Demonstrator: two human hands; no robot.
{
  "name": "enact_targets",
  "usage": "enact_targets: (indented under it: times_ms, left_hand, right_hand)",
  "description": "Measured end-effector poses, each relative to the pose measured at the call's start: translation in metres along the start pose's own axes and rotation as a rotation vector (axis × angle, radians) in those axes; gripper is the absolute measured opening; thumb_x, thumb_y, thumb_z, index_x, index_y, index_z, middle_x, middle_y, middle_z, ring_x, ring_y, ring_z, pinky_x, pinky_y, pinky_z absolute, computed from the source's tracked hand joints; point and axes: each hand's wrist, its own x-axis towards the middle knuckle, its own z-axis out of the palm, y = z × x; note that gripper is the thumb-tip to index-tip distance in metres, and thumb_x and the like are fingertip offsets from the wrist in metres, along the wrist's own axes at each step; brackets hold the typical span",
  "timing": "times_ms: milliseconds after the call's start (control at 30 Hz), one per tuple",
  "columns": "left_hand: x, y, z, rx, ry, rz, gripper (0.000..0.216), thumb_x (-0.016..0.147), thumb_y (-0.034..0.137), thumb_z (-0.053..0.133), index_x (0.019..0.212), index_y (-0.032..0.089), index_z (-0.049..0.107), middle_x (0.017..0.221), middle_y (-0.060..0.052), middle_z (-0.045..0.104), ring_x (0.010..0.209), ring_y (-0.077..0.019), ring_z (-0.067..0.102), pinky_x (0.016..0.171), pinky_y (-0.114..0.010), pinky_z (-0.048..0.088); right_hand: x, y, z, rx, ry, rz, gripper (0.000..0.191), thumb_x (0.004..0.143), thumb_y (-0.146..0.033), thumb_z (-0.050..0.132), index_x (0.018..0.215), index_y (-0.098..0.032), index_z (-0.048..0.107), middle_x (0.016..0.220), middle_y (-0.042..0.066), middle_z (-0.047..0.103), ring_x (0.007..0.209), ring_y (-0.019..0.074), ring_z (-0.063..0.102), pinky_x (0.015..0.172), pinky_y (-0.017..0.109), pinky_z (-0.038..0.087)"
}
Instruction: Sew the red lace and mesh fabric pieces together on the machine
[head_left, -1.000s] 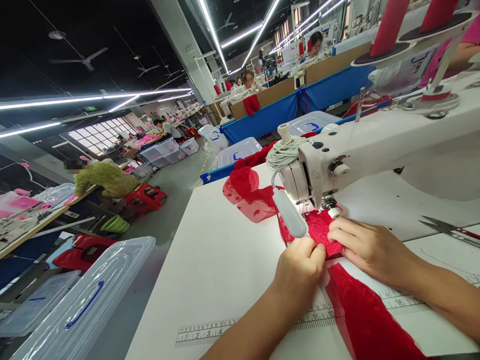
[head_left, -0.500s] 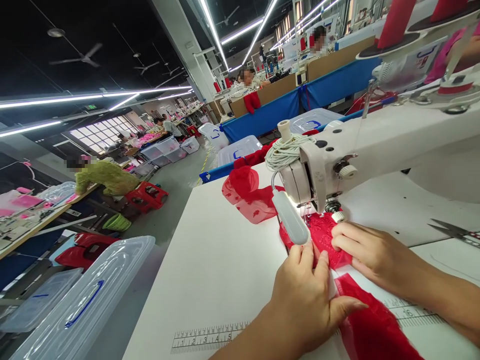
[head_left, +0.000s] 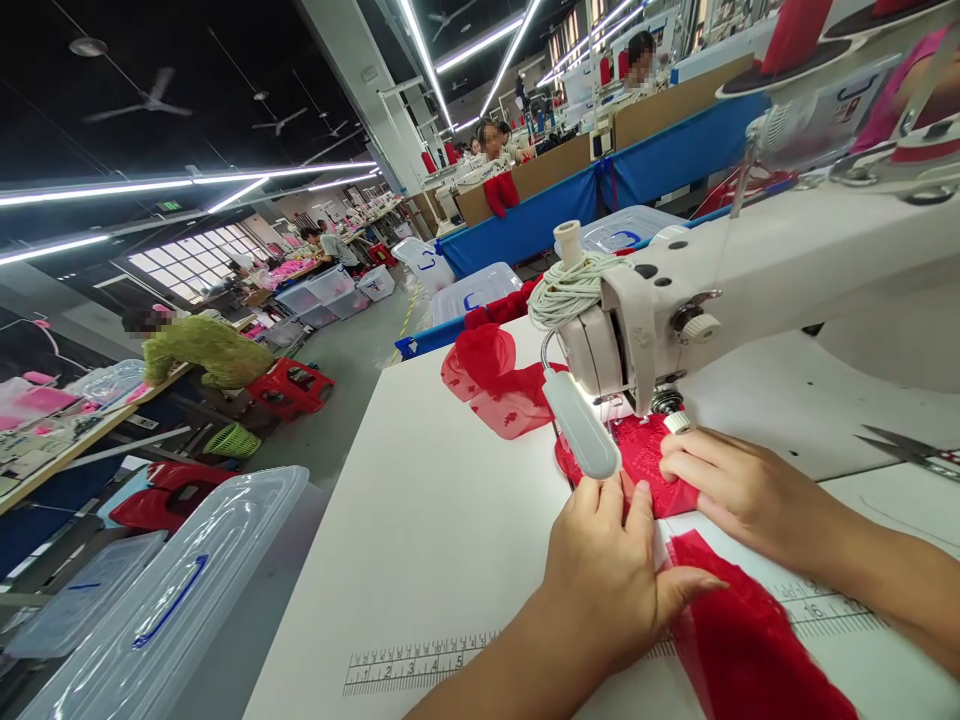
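A piece of red lace fabric (head_left: 646, 452) lies under the needle area of a white sewing machine (head_left: 637, 330). My left hand (head_left: 600, 565) rests on its near edge, fingertips forward beside the grey lamp (head_left: 581, 425) and thumb spread out to the right. On the fabric's right side, my right hand (head_left: 724, 490) has its fingers curled onto the lace, just below a white knob; its thumb is hidden. A darker red strip of sheer fabric (head_left: 739, 625) runs from beneath my left thumb to the near table edge. The lamp covers part of the stitching area.
Sheer red fabric (head_left: 499, 385) lies past the machine head on the white table (head_left: 397, 520). Scissors (head_left: 911, 450) are at the right. A printed ruler (head_left: 420, 662) crosses the front. A lidded clear bin (head_left: 180, 600) stands left; other people sit farther off.
The view has shifted slightly, so the scene sits a little higher and further left. Both hands keep nearly the same places on the red lace fabric.
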Motion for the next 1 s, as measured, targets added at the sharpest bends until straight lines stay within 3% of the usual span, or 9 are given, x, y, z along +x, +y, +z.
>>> enact_targets:
  times_ms: [400,633,800,1000]
  left_hand:
    - [-0.005,-0.014,0.011,0.038,-0.047,0.004,0.083,0.099,0.070,0.026,0.121,0.002,0.068,0.108,-0.024,0.072,0.094,-0.0315,0.068,0.079,-0.044,0.061]
    - [-0.003,-0.014,0.012,0.072,0.024,0.001,0.084,0.098,0.072,0.024,0.115,0.004,0.071,0.108,-0.023,0.071,0.094,-0.0304,0.069,0.080,-0.042,0.061]
    - [-0.006,-0.009,0.011,0.141,0.042,-0.010,0.084,0.098,0.072,0.022,0.120,0.005,0.070,0.109,-0.022,0.072,0.097,-0.0316,0.069,0.087,-0.044,0.059]
    - [-0.007,-0.009,0.009,0.204,-0.015,-0.041,0.079,0.098,0.071,0.028,0.124,0.009,0.069,0.114,-0.020,0.071,0.103,-0.0354,0.067,0.080,-0.045,0.057]
  right_hand:
    - [0.011,0.003,0.003,0.001,0.034,-0.007,0.036,0.082,0.005,0.033,0.091,-0.020,0.058,0.087,0.006,0.056,0.072,0.0211,0.056,0.060,0.032,0.045]
    - [0.019,0.000,-0.006,-0.019,0.032,-0.040,0.027,0.091,-0.004,0.037,0.088,-0.019,0.059,0.089,0.009,0.061,0.071,0.0227,0.059,0.058,0.034,0.048]
    - [0.022,0.000,-0.009,-0.102,0.050,-0.120,0.030,0.095,-0.003,0.037,0.085,-0.018,0.062,0.094,0.011,0.067,0.087,0.0252,0.064,0.066,0.033,0.052]
    - [0.023,-0.001,-0.012,-0.187,0.045,-0.121,0.032,0.102,-0.012,0.037,0.086,-0.016,0.064,0.092,0.009,0.069,0.083,0.0250,0.060,0.062,0.034,0.050]
